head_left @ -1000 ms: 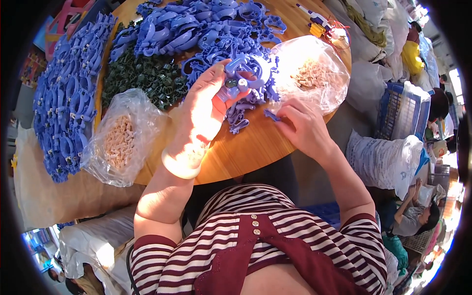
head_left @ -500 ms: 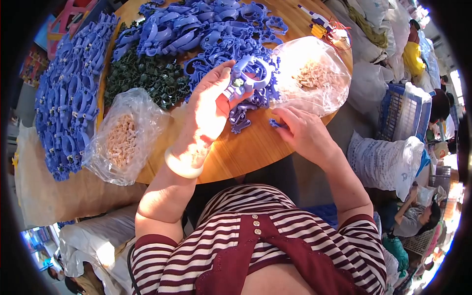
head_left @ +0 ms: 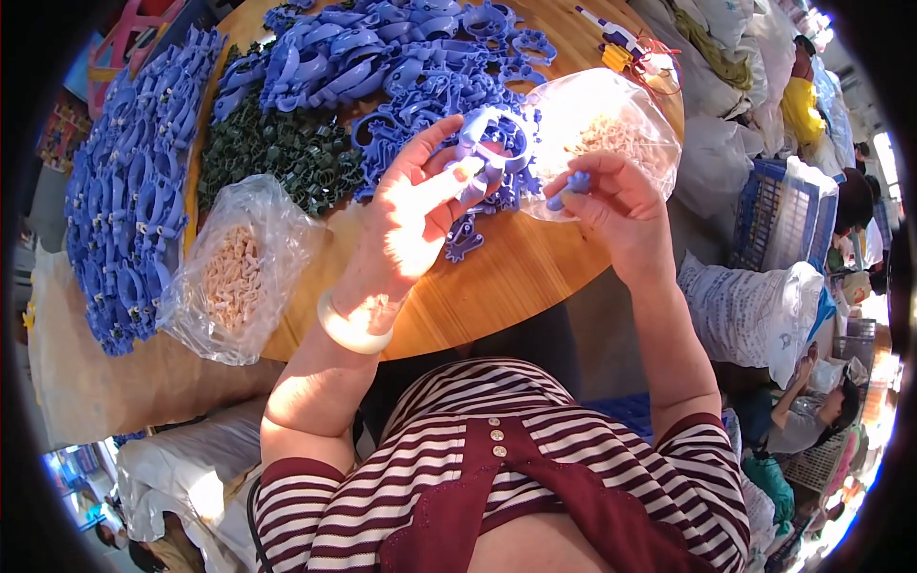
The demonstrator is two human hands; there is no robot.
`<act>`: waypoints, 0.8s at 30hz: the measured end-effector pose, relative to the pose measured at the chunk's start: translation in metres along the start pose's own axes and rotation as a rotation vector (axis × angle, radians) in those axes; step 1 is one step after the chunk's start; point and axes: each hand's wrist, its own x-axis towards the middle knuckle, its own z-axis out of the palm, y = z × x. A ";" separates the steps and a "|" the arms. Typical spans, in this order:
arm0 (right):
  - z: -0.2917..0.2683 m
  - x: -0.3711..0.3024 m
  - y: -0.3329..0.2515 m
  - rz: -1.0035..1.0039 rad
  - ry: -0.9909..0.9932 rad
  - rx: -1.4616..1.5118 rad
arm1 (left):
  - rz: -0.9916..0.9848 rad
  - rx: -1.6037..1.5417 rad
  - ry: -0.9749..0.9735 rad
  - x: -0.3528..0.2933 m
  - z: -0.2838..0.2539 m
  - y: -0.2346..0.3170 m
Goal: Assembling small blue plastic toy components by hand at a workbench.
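Observation:
My left hand (head_left: 409, 205) is raised over the table, its thumb and fingers closed on a blue plastic ring-shaped part (head_left: 522, 143). Sunlight bleaches the palm and part of the piece. To its right, my right hand (head_left: 626, 205) pinches a small blue plastic piece (head_left: 577, 181) with a lobed end between thumb and fingers. The two pieces are apart. Just beyond my left hand lies a heap of small blue plastic parts (head_left: 430, 100). Behind my right hand a clear plastic bag (head_left: 654, 143) lies spread with small beige pieces (head_left: 607, 134) on it.
Larger blue plastic parts (head_left: 334, 57) and dark green pieces (head_left: 272, 153) are piled on the round wooden table (head_left: 458, 310). At left stand another bag of beige pieces (head_left: 232, 277) and rows of blue parts (head_left: 129, 191). A blue crate (head_left: 783, 215) and white sack (head_left: 740, 310) stand right.
My right hand has risen away from me and slightly right, bringing the small blue piece up into clearer view. My left hand keeps the ring-shaped part, its thumb now farther across it.

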 end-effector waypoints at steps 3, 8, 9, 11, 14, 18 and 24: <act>0.006 0.005 -0.001 -0.054 0.053 0.067 | -0.007 0.018 -0.034 -0.001 0.001 -0.002; 0.012 0.008 -0.001 -0.203 0.053 -0.051 | 0.003 0.041 -0.034 -0.001 0.003 -0.006; 0.013 0.008 -0.001 -0.200 0.051 -0.050 | 0.005 0.064 -0.039 -0.002 0.004 -0.006; 0.015 0.007 -0.002 -0.218 0.044 -0.061 | 0.001 0.068 -0.027 -0.003 0.005 -0.006; 0.014 0.007 0.002 -0.233 0.035 -0.100 | 0.008 0.113 -0.018 -0.005 0.007 -0.006; 0.016 0.009 0.003 -0.246 0.015 -0.085 | 0.065 0.176 -0.042 -0.005 0.005 -0.006; 0.012 0.010 0.003 -0.340 -0.017 -0.280 | 0.125 0.278 -0.035 -0.005 0.006 -0.009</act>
